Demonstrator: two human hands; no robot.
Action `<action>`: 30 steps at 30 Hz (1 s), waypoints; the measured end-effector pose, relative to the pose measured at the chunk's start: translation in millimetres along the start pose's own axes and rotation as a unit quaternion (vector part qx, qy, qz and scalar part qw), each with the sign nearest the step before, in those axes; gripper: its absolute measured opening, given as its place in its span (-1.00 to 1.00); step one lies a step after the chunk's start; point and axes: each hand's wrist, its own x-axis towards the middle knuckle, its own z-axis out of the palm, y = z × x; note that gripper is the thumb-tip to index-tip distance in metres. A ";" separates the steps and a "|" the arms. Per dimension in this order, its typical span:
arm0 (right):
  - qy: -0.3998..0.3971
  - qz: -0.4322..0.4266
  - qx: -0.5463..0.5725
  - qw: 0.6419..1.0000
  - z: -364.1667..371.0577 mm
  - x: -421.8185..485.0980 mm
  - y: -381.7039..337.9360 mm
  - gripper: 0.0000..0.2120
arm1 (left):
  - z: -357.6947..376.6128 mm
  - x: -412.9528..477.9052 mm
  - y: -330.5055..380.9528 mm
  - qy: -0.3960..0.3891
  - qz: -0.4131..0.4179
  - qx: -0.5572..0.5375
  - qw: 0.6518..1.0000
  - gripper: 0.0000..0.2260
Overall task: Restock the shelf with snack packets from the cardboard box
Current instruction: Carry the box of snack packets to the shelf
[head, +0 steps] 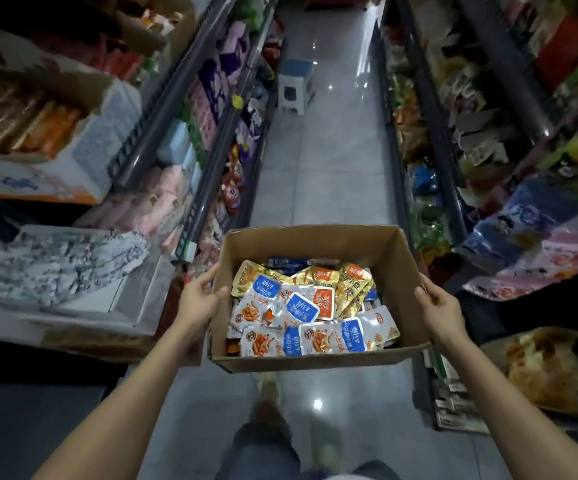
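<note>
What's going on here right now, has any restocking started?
A person stands in a shop aisle holding an open cardboard box in front of them. The left hand grips its left wall and the right hand its right wall. The box is off the floor and holds a loose pile of snack packets. Neither hand holds a packet, so nothing is going onto the shelves at this moment. A plastic stool stands farther down the aisle.
</note>
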 end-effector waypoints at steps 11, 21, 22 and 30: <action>0.094 0.020 0.025 0.995 81.7 213.2 -134.0 -0.63 | 33.9 308.3 127.8 -0.076 0.026 0.041 0.996 -0.47; 0.109 0.045 0.065 0.991 91.0 437.3 -215.9 -0.63 | 127.3 532.4 238.8 -0.115 0.001 0.023 0.993 -0.47; 0.105 0.042 0.064 0.992 90.7 462.3 -229.1 -0.63 | 137.0 554.2 249.3 -0.111 -0.003 0.020 0.994 -0.47; 0.097 0.064 0.043 0.992 105.3 662.4 -324.0 -0.60 | 201.3 739.4 349.1 -0.103 0.004 0.032 0.994 -0.48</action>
